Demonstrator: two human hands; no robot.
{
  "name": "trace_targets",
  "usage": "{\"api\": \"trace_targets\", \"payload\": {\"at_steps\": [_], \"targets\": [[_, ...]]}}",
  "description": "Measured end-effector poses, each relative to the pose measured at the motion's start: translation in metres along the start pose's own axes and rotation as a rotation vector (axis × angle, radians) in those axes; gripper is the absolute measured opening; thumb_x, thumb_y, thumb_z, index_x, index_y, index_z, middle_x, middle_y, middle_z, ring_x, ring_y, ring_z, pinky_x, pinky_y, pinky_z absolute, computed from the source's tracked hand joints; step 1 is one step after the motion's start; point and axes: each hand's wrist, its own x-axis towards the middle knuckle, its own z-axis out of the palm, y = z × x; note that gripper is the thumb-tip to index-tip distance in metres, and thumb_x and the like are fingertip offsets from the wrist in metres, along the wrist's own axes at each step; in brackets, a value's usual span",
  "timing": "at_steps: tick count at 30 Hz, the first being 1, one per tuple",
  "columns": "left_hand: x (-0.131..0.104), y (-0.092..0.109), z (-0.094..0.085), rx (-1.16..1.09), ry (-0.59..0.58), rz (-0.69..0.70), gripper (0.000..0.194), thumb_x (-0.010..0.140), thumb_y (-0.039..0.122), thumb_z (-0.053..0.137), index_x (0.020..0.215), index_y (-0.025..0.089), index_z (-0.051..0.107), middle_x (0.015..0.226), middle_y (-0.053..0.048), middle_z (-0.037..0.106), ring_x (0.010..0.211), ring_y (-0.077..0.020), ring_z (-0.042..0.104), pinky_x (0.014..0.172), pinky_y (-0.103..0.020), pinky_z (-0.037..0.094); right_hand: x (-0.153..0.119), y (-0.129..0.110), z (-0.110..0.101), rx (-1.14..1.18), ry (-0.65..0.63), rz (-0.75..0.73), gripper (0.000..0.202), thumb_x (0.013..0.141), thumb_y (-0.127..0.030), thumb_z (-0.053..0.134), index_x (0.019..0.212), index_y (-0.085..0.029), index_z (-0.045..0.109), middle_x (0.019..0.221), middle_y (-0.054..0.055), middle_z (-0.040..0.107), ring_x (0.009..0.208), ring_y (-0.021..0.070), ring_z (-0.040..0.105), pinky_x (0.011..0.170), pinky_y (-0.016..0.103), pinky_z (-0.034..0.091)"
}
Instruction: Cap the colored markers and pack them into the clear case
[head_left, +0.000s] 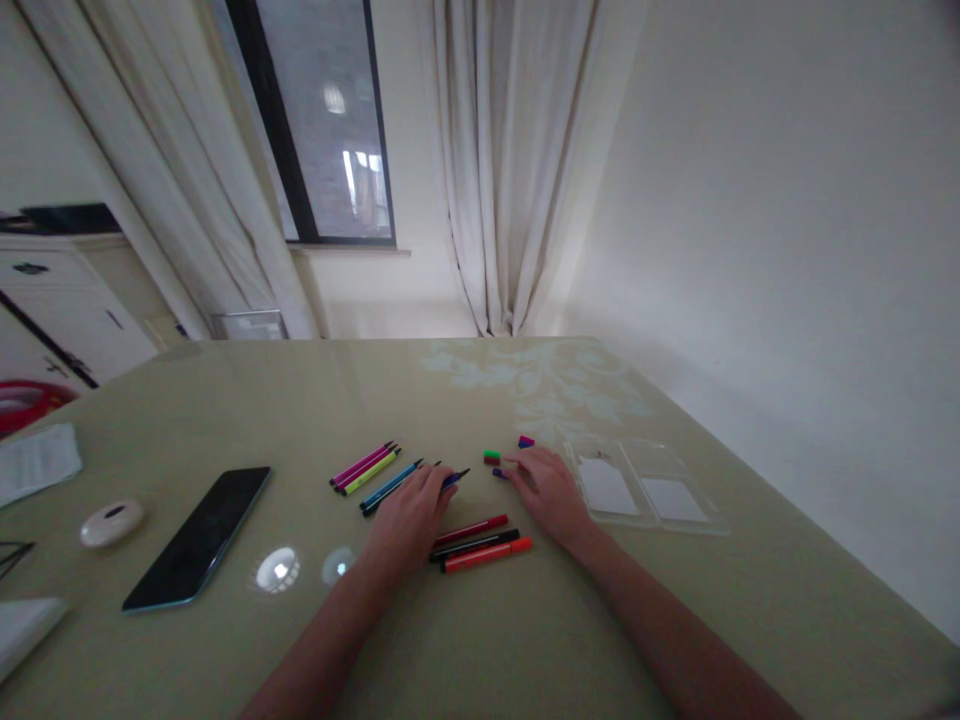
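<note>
My left hand (412,510) is closed on a dark blue marker (454,479), whose uncapped tip points right. My right hand (546,490) has its fingers by several small caps: a green cap (492,455), a blue cap (499,473) and a pink cap (526,441). Whether its fingertips grip the blue cap is too small to tell. Blue markers (390,486) lie left of my left hand, with pink markers (361,464) and a yellow-green marker (372,471) beyond them. Between my forearms lie a dark red marker (472,529), a black marker (476,546) and an orange-red marker (486,555).
An open clear plastic case (643,515) with white inserts lies right of my right hand. On the left are a black phone (199,540), a white oval object (112,524) and a folded cloth (41,464). A wall borders the table's right edge.
</note>
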Motion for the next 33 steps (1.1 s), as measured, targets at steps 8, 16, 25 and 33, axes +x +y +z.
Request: {"api": "trace_targets", "payload": {"at_steps": [8,16,25,33], "targets": [[-0.001,0.001,0.000,0.008,0.035,0.007,0.021,0.104,0.035,0.053,0.118,0.029,0.067,0.111,-0.004,0.073,0.096,-0.0197,0.070,0.077,-0.026,0.054,0.008,0.020,-0.011,-0.384,0.037,0.149,0.027,0.103,-0.022,0.050,0.116,-0.023,0.075,0.115,0.012,0.071,0.105,0.0276,0.060,0.090,0.039,0.044],[0.000,0.005,-0.003,0.011,0.041,0.020,0.024,0.107,0.036,0.046,0.119,0.025,0.065,0.110,-0.005,0.070,0.096,-0.0199,0.068,0.083,-0.029,0.057,0.010,0.018,-0.005,-0.469,-0.024,0.158,0.022,0.103,-0.021,0.053,0.102,-0.020,0.074,0.112,0.010,0.071,0.104,0.0260,0.059,0.088,0.038,0.042],[-0.001,0.006,0.000,-0.083,0.111,0.068,0.031,0.107,0.031,0.043,0.127,0.022,0.065,0.110,-0.008,0.063,0.094,-0.0192,0.065,0.088,-0.033,0.056,0.008,0.016,-0.009,-0.516,-0.068,0.187,0.021,0.102,-0.020,0.055,0.100,-0.020,0.076,0.112,0.011,0.072,0.106,0.0275,0.059,0.088,0.039,0.041],[0.002,0.004,-0.003,-0.281,0.114,-0.023,0.023,0.106,0.030,0.047,0.118,0.023,0.066,0.108,-0.006,0.064,0.094,-0.0194,0.067,0.086,-0.032,0.054,0.008,0.013,-0.015,-0.374,-0.011,0.178,0.016,0.099,-0.021,0.060,0.101,-0.019,0.075,0.109,0.011,0.075,0.105,0.0292,0.063,0.090,0.041,0.046]]}}
